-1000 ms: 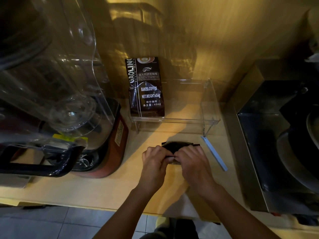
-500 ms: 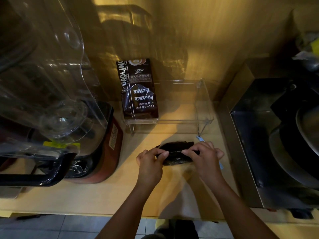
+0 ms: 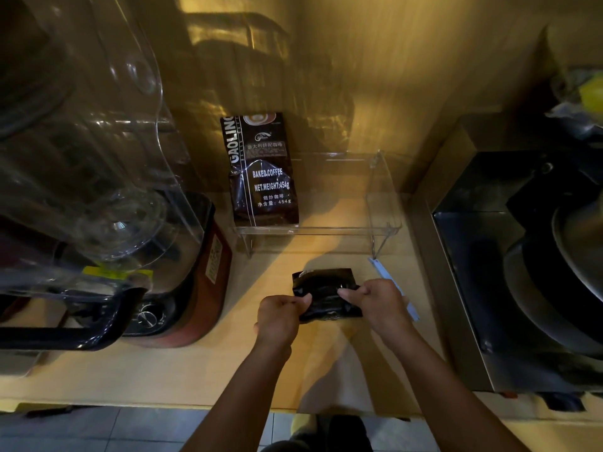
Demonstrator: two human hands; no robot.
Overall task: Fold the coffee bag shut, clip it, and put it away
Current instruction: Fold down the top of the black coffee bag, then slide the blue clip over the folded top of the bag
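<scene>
A small dark coffee bag (image 3: 326,293) lies on the wooden counter (image 3: 163,370), its top crumpled and partly folded over. My left hand (image 3: 279,316) pinches the bag's left edge. My right hand (image 3: 378,303) pinches its right side. A pale blue clip stick (image 3: 386,278) lies on the counter just right of the bag, partly hidden under my right hand. Behind, a clear acrylic shelf (image 3: 381,223) holds a second, full coffee bag (image 3: 264,177) standing upright at its left end.
A big blender with a clear cover (image 3: 98,190) and red base (image 3: 202,288) fills the left. A steel appliance (image 3: 522,272) with dark pans stands at the right. The wall is close behind the shelf. The counter's front edge runs below my forearms.
My hands have moved apart from a tight grip over the bag to its two sides, and more of the bag's folded top now shows. The bag sits a little further from the shelf.
</scene>
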